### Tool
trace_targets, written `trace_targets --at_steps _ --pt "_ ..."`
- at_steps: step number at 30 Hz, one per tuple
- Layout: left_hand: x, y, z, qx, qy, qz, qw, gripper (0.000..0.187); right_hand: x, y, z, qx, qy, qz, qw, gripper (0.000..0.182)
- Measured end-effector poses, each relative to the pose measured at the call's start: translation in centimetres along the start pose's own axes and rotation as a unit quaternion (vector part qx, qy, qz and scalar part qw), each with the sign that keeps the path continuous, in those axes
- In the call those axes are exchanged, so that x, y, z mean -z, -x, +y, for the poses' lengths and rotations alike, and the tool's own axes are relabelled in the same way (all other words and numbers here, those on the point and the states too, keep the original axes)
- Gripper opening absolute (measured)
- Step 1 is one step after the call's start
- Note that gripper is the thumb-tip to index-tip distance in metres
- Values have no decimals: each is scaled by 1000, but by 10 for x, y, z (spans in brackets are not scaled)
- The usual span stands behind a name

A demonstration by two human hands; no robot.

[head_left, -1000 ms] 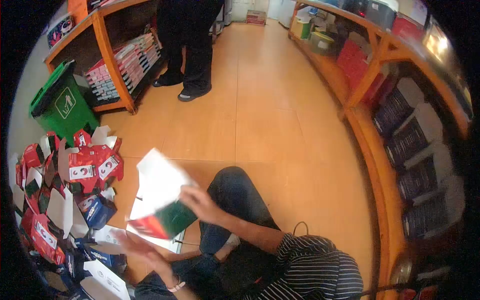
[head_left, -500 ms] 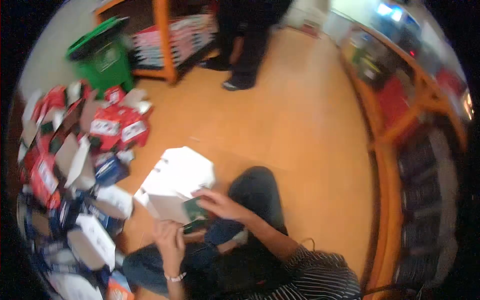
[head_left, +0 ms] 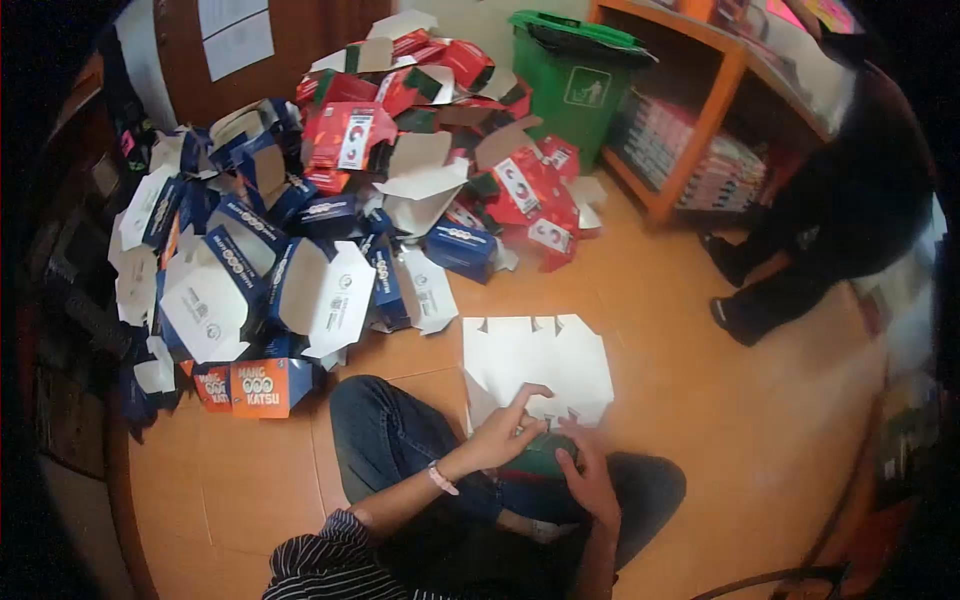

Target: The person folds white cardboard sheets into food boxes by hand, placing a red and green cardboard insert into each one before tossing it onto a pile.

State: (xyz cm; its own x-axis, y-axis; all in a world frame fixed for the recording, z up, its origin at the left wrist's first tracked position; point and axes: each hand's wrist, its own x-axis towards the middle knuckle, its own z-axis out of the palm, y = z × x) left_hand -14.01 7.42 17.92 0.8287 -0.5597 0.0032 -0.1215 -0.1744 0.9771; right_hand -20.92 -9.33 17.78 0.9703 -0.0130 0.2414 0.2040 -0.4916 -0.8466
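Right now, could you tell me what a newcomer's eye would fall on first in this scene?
First, the big heap of folded red and blue cartons piled on the orange floor at upper left, with a green bin behind it. Next, the flat white carton blank in front of the seated person, whose left hand and right hand press on its near edge. A person in dark clothes stands at right by the wooden shelves.
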Motion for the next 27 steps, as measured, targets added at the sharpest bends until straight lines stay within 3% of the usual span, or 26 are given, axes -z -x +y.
trace_targets --at_steps 1,2,5,7,8,9,11,12,13,15,16,17,19,21,22,27 --pt "1 0 4 0 -56 -12 998 35 -1 1 -1 -36 -43 -56 997 20" --pt "-2 -1 5 -69 -51 15 996 33 -9 1 7 -44 -92 -15 995 15" --pt "-20 -2 -8 -125 -52 108 985 28 -18 2 15 16 17 19 1000 12" --pt "-27 8 -20 -133 -62 140 979 29 -25 7 23 -22 -12 52 998 11" --pt "-28 15 -27 -288 -186 232 910 31 -27 7 25 -60 -39 87 994 11" --pt "-28 23 -32 -429 -300 314 792 34 -24 6 23 -57 -39 87 994 11" --pt "-28 30 -36 -400 -352 332 778 40 -14 7 13 -82 -55 159 982 12" --pt "-26 30 -23 -244 -346 334 842 40 -12 5 8 18 -55 178 982 11" --pt "-25 28 -16 -81 -329 328 882 40 -11 5 2 17 -57 174 983 11" --pt "-22 21 -16 -65 -316 299 898 42 -9 4 -8 29 -10 225 974 13" --pt "-22 16 -19 -111 -53 265 956 37 -9 4 -4 32 -8 223 974 13" --pt "-23 12 -19 -152 214 207 942 32 -10 4 3 5 -12 259 966 15" --pt "-26 9 -9 -157 294 207 920 24 -9 1 9 -49 -20 333 941 22" --pt "-24 8 4 -207 13 200 958 20 -12 -6 -8 -2 -43 319 947 23" --pt "-21 8 12 -242 -147 171 944 23 -14 -7 -17 38 -65 299 951 23" --pt "11 10 38 -273 -297 51 914 25 -5 -12 -21 95 -101 218 966 27"
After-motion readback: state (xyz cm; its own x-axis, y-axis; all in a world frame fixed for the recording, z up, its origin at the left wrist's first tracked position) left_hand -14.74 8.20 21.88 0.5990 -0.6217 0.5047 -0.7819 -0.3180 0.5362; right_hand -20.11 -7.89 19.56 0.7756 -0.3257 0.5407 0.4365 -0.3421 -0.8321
